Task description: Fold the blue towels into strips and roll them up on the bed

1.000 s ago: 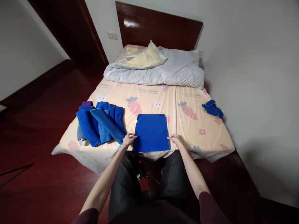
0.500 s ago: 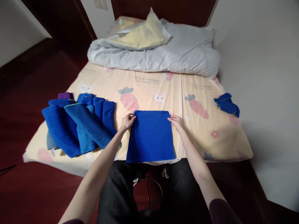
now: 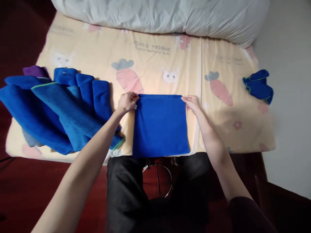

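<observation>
A blue towel (image 3: 160, 126) lies flat in front of me, its near edge at the edge of the bed. My left hand (image 3: 128, 102) pinches its far left corner, where a small white tag shows. At the far right corner my right hand (image 3: 191, 103) is closed on the fabric between thumb and fingers. A narrow strip along the towel's far edge looks folded over. To the left is a pile of blue towels (image 3: 70, 110), several of them rolled or folded, one with green edging. Behind them sits a purple cloth (image 3: 36, 71).
The bed sheet (image 3: 150, 71) has carrots and rabbits printed on it. A crumpled blue cloth with green edging (image 3: 259, 86) lies at the right. Across the back stretches a white quilt (image 3: 155, 16). A wall (image 3: 286, 123) rises along the right side.
My view has tilted down and come closer to the bed. Both hands still hold the towel's far corners, and a thin strip along its far edge now shows folded over.
</observation>
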The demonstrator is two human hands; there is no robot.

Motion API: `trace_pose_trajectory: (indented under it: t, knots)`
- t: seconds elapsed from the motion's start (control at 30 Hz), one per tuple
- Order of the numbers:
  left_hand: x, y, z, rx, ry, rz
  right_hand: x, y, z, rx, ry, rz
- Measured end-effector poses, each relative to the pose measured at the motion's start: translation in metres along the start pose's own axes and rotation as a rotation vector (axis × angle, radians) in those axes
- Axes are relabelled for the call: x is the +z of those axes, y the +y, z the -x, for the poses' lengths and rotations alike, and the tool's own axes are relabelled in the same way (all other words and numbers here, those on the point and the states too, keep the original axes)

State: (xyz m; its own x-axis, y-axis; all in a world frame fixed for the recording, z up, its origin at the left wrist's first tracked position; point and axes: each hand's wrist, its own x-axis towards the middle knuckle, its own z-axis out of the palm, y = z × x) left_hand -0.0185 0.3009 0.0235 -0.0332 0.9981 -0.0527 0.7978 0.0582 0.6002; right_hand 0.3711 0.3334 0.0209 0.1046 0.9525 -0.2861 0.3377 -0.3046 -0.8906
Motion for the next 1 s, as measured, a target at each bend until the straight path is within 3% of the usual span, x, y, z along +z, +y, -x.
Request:
trace_pose_trajectory:
  t: [0.33, 0.47, 0.67, 0.87, 1.0]
  knots:
    - [-0.001, 0.003, -0.019, -0.090, 0.067, -0.034, 0.002, -0.007, -0.030, -0.073, 0.059, 0.031]
    - [0.004, 0.002, -0.031, -0.044, 0.008, -0.084, 0.002, -0.004, -0.041, -0.128, 0.020, 0.166]
    - [0.002, 0.002, -0.044, 0.112, -0.158, -0.146, 0.000, -0.016, -0.037, -0.305, -0.072, 0.516]
    - [-0.008, -0.005, -0.050, 0.018, -0.185, -0.182, 0.003, -0.020, -0.052, -0.266, -0.173, 0.729]
    - [-0.014, -0.005, -0.049, -0.033, -0.109, -0.180, 0.007, -0.017, -0.060, -0.269, -0.102, 0.691]
